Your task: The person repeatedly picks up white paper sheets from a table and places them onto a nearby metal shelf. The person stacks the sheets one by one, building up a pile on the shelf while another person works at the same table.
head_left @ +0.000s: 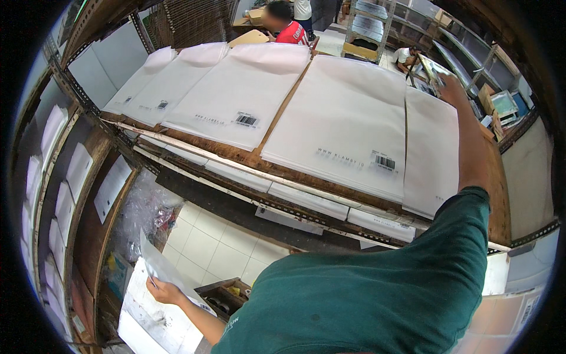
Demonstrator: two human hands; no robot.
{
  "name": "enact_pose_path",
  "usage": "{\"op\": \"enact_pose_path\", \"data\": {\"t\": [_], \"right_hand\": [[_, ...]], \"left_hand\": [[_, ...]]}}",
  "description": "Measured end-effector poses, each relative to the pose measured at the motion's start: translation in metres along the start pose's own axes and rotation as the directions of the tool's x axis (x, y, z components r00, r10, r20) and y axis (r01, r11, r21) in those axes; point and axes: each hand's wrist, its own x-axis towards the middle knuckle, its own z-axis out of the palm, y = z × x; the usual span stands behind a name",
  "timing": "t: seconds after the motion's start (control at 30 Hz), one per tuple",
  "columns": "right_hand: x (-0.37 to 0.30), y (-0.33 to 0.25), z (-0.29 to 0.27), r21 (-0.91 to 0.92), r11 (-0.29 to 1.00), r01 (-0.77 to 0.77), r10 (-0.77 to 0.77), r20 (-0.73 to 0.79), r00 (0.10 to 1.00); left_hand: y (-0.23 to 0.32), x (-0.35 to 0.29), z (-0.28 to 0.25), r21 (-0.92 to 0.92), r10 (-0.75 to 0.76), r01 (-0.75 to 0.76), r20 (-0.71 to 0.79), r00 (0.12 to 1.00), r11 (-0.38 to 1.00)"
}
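My left hand (167,292) is low at the left, its fingers closed on the edge of a thin, frosted white plastic bag (168,268). The bag tilts upright above a scuffed white surface (150,318). My right arm stretches far across the upper shelf at the right. At its end, my right hand (451,89) is beyond the rightmost stack of white bags (432,138); its fingers are too small and unclear to read. Beside that stack lies a wide stack of white bags (342,112) with a barcode label, and several similar stacks continue leftward.
The wooden shelf (265,154) has a metal front edge, with more bags on the level below. Left racks (88,236) hold further white stacks. Crumpled clear plastic (144,203) lies by the tiled floor (215,236). Beyond the shelf, a person in red (292,34) and others are present.
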Motion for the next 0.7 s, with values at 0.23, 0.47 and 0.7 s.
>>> {"op": "enact_pose_path", "data": {"t": [0.23, 0.47, 0.7], "right_hand": [[-0.01, -0.241, -0.123, 0.26, 0.738, 0.623, -0.643, -0.008, 0.766], [-0.126, -0.517, -0.237, 0.382, 0.033, 0.924, -0.975, -0.191, 0.114], [-0.26, -0.645, -0.169, 0.729, -0.147, 0.669, -0.978, -0.207, 0.011]], "left_hand": [[0.019, 0.025, 0.016, -0.125, 0.24, -0.232, 0.054, 0.969, 0.965], [0.066, 0.028, 0.023, -0.321, 0.203, -0.17, 0.071, 0.977, 0.932], [0.109, -0.012, -0.015, -0.469, 0.226, -0.206, -0.014, 0.974, 0.859]]}}
